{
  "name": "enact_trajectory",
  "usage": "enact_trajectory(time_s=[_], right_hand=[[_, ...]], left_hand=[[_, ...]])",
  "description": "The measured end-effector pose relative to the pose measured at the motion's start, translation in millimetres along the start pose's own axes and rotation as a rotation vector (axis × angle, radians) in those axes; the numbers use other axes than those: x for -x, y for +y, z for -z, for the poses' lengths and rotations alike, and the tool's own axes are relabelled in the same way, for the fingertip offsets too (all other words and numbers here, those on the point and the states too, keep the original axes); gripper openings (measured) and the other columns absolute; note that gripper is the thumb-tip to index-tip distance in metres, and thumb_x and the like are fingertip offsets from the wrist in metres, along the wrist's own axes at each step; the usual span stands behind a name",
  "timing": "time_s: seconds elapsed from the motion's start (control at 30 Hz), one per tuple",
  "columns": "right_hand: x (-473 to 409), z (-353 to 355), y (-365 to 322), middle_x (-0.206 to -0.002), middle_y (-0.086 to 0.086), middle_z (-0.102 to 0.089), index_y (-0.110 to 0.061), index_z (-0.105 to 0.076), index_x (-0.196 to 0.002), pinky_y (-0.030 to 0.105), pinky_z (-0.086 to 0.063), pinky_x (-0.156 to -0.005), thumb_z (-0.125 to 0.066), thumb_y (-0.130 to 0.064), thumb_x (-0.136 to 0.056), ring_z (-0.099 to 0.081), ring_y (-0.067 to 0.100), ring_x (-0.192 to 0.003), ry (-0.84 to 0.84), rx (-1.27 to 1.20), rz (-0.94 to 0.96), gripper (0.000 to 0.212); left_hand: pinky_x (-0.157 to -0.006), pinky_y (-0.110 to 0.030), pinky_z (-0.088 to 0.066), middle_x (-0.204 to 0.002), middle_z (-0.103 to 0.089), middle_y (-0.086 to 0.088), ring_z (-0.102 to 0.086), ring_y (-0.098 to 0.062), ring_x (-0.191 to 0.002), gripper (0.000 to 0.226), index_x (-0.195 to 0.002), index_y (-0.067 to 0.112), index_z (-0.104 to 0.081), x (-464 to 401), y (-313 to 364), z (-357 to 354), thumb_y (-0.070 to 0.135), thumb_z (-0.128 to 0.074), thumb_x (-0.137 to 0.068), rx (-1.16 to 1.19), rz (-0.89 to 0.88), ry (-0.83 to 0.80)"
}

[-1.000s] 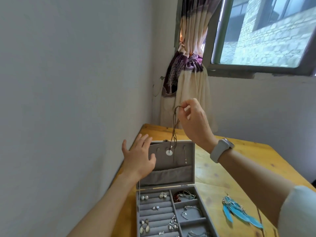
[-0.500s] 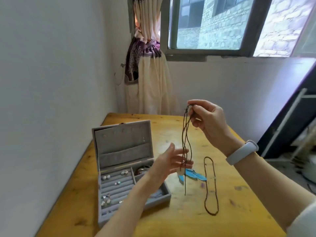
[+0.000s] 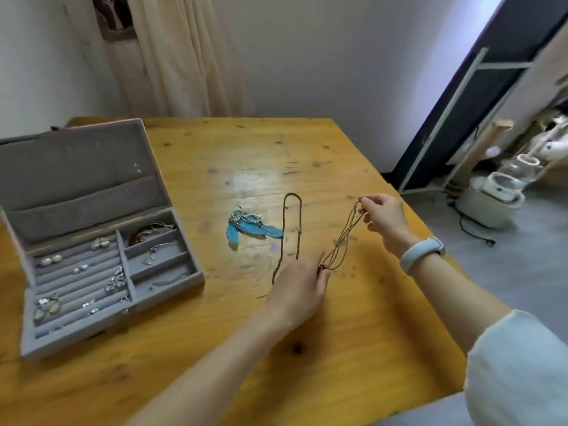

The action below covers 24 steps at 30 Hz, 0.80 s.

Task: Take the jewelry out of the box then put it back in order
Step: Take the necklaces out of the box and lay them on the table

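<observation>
The grey jewelry box (image 3: 27,342) stands open at the table's left, with earrings and chains in its compartments. My right hand (image 3: 385,219) pinches the top of a brown cord necklace (image 3: 342,238) low over the table. Its lower end with the pendant sits at the fingers of my left hand (image 3: 298,287), which hide the pendant; I cannot tell if they grip it. A second brown necklace (image 3: 292,229) lies stretched out on the wood just left of it. Blue feather earrings (image 3: 246,227) lie beside that.
The wooden table (image 3: 276,158) has its right edge close to my right wrist. A curtain (image 3: 184,56) hangs behind the table. A dark frame (image 3: 461,118) and white appliances (image 3: 491,198) stand on the floor at the right.
The cord necklace came out of the box lid, travelled right and came down to the table. My left hand moved from the lid to the necklace's lower end. The view tilted down.
</observation>
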State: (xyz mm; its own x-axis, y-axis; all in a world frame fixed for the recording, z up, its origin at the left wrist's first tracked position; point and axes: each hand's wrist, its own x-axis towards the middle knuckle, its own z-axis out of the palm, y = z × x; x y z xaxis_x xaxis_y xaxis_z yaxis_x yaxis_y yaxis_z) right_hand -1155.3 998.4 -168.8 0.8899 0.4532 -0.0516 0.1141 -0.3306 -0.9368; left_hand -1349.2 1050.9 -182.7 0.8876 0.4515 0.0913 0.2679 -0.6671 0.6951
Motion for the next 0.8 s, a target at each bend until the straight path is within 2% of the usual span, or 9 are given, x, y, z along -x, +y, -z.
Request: enact_trajectory(time_s=[0.07, 0.17, 0.23, 0.3, 0.4, 0.47, 0.6, 0.7, 0.8], right_hand=[[-12, -1, 13, -0.076, 0.003, -0.059, -0.003, -0.06, -0.103, 0.025, -0.04, -0.058, -0.047, -0.013, -0.091, -0.052, 0.016, -0.068, -0.019, 0.153, 0.067, 0.02], [-29, -10, 20, -0.096, 0.011, -0.065, -0.004, -0.062, -0.102, 0.032, -0.045, -0.08, -0.05, -0.012, -0.089, -0.059, 0.023, -0.092, -0.076, 0.307, 0.142, 0.019], [-41, -19, 20, -0.102, 0.012, -0.065, -0.003, -0.063, -0.102, 0.032, -0.046, -0.084, -0.05, -0.01, -0.088, -0.06, 0.024, -0.096, -0.117, 0.342, 0.197, 0.019], [-51, -29, 20, -0.102, 0.011, -0.066, -0.005, -0.064, -0.1, 0.031, -0.046, -0.083, -0.05, -0.009, -0.088, -0.061, 0.023, -0.096, -0.145, 0.362, 0.242, 0.018], [-61, -38, 21, -0.105, 0.008, -0.066, -0.009, -0.066, -0.1, 0.027, -0.044, -0.082, -0.049, -0.011, -0.089, -0.06, 0.021, -0.099, -0.148, 0.397, 0.278, 0.02], [-62, -38, 24, -0.116, 0.008, -0.062, -0.01, -0.064, -0.108, 0.027, -0.041, -0.087, -0.046, -0.012, -0.091, -0.056, 0.022, -0.106, -0.112, 0.477, 0.324, 0.025], [-36, -30, 36, -0.13, 0.008, -0.052, -0.011, -0.055, -0.123, 0.041, -0.036, -0.102, -0.041, -0.015, -0.092, -0.047, 0.023, -0.12, -0.092, 0.548, 0.51, 0.034], [-9, -26, 46, -0.148, 0.003, -0.031, -0.015, -0.033, -0.139, 0.044, -0.016, -0.113, -0.031, -0.028, -0.096, -0.026, 0.017, -0.137, -0.283, 0.782, 0.594, 0.045], [-5, -26, 52, -0.155, -0.004, -0.002, -0.018, -0.008, -0.146, 0.044, 0.005, -0.115, -0.02, -0.035, -0.098, 0.001, 0.008, -0.141, -0.44, 1.024, 0.513, 0.052]], left_hand=[[-0.087, -0.036, -0.047, -0.108, -0.063, -0.01, -0.056, -0.026, -0.1, 0.039, -0.131, 0.013, -0.043, -3, -7, -10, 0.021, -0.048, -0.093, -0.114, -0.045, 0.039], [-0.071, -0.032, -0.048, -0.087, -0.065, -0.009, -0.059, -0.025, -0.081, 0.022, -0.109, 0.011, -0.056, -11, -16, -15, 0.017, -0.057, -0.088, -0.248, -0.104, 0.111], [-0.06, -0.033, -0.05, -0.075, -0.063, -0.007, -0.057, -0.024, -0.071, 0.01, -0.09, 0.009, -0.061, -17, -21, -18, 0.015, -0.061, -0.082, -0.309, -0.178, 0.152], [-0.057, -0.033, -0.051, -0.075, -0.064, -0.004, -0.055, -0.022, -0.072, 0.013, -0.085, 0.01, -0.063, -23, -26, -22, 0.019, -0.054, -0.083, -0.38, -0.238, 0.147], [-0.061, -0.034, -0.051, -0.084, -0.062, -0.005, -0.056, -0.021, -0.077, 0.013, -0.088, 0.01, -0.065, -26, -30, -24, 0.02, -0.061, -0.08, -0.399, -0.259, 0.139], [-0.073, -0.034, -0.048, -0.096, -0.061, -0.004, -0.057, -0.021, -0.086, 0.025, -0.097, 0.013, -0.064, -25, -34, -22, 0.03, -0.052, -0.083, -0.424, -0.245, 0.139], [-0.093, -0.038, -0.027, -0.128, -0.056, -0.002, -0.048, -0.022, -0.12, 0.044, -0.12, 0.017, -0.056, -17, -43, -12, 0.039, -0.04, -0.085, -0.513, -0.315, 0.039], [-0.101, -0.044, -0.022, -0.135, -0.051, -0.001, -0.038, -0.022, -0.132, 0.049, -0.128, 0.016, -0.052, -13, -49, -12, 0.04, -0.036, -0.088, -0.573, -0.38, -0.038], [-0.105, -0.05, -0.016, -0.137, -0.049, -0.001, -0.031, -0.023, -0.135, 0.05, -0.131, 0.016, -0.049, -11, -50, -14, 0.041, -0.034, -0.09, -0.596, -0.392, -0.061]])
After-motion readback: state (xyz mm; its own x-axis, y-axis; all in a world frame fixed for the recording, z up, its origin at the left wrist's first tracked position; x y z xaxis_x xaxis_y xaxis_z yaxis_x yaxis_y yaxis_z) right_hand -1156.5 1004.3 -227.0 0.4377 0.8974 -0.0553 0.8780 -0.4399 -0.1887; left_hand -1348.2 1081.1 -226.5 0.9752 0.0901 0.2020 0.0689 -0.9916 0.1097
